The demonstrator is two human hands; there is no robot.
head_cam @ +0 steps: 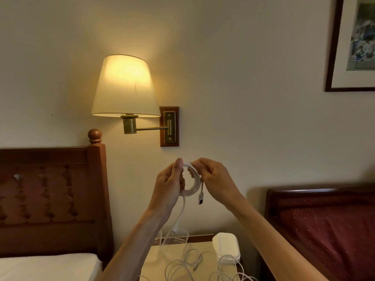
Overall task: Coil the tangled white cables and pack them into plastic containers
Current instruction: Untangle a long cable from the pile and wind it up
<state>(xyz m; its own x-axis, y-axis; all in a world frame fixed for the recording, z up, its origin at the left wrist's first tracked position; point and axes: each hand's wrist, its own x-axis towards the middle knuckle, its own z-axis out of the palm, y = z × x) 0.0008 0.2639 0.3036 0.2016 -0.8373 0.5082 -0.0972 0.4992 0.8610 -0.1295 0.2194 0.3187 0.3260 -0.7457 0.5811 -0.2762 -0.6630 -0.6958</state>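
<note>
Between both hands, left hand [169, 184] and right hand [215, 177] pinch a white cable coil [193, 182]; its loose tail could snag tangled cables [192, 262] below, springing loops open.

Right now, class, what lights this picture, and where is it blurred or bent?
Head view: the lit lamp throws warm light on the wall; the headboard at left is smeared; the picture frame leans from wide-angle bending; hands and coil stay fairly sharp.

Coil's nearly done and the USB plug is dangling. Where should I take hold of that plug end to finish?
Pinch the cord just above the USB plug, coming from the right with the right hand. It hangs straight down off the coil, clear of the left hand, so that side is open for a grip.
</note>
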